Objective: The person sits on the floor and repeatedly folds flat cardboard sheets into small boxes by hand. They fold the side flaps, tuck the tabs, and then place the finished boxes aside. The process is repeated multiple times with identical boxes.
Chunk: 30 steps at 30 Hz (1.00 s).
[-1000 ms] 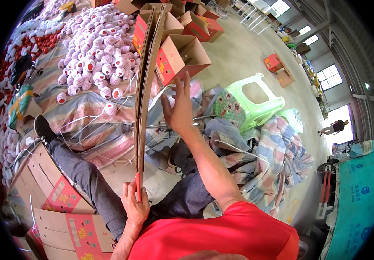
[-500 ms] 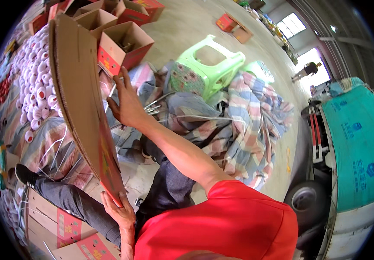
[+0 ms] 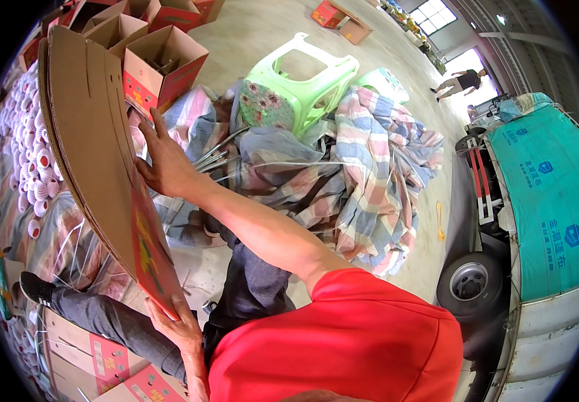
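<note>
A flattened cardboard box (image 3: 95,114), brown with a red printed side, stands on edge in front of me, tilted, its layers pressed together. My left hand (image 3: 174,326) grips its lower end, thumb on the red face. Against its right edge, my right hand (image 3: 169,164) is open with fingers spread, the thumb side touching the cardboard. Whether the fingertips press on it, I cannot tell. Behind my right hand lie thin metal rods (image 3: 214,159) on a checkered cloth (image 3: 387,167).
Several erected cartons (image 3: 165,63) stand at the far left beside fruit in white foam nets (image 3: 31,161). A green plastic stool (image 3: 309,80) lies tipped on the cloth. At right is a truck with a teal tarp (image 3: 544,194). Flat cartons (image 3: 75,355) lie near my leg. A person (image 3: 465,82) walks far off.
The view has shifted, so most things sit lower left or higher. The flattened box and both hands stay together. The distant person has changed stride.
</note>
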Motion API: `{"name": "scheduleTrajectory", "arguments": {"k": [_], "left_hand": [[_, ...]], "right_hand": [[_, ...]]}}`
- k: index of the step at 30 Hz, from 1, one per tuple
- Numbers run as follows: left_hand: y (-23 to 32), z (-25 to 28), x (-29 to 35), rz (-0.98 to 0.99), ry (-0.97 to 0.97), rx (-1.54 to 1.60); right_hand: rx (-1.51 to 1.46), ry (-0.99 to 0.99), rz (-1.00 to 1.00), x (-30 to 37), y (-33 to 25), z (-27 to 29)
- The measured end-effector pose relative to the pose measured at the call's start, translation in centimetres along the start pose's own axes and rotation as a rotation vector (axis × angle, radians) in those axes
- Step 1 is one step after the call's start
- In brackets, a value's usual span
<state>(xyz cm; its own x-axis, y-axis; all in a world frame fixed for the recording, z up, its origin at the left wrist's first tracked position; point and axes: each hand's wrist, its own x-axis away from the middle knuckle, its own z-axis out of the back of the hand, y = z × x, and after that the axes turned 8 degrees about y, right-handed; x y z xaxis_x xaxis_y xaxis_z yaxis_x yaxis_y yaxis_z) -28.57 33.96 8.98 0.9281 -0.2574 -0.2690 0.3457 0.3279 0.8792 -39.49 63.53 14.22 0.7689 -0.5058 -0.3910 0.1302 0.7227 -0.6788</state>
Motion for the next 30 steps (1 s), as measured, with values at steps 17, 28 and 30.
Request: {"name": "scheduleTrajectory", "arguments": {"k": [17,28,30], "left_hand": [[-0.6,0.3,1.0,-0.014,0.095,-0.059],[-4.2,5.4,2.7,-0.058,-0.143,-0.118],[-4.6,6.4,3.8,-0.032,-0.150,-0.111]], "right_hand": [[-0.152,-0.062,0.077,-0.3,1.8,-4.6],[-0.285,0.198,-0.086,-1.8,1.7,-3.6],[-0.411,0.170,0.061,-2.5,1.8,-3.0]]}}
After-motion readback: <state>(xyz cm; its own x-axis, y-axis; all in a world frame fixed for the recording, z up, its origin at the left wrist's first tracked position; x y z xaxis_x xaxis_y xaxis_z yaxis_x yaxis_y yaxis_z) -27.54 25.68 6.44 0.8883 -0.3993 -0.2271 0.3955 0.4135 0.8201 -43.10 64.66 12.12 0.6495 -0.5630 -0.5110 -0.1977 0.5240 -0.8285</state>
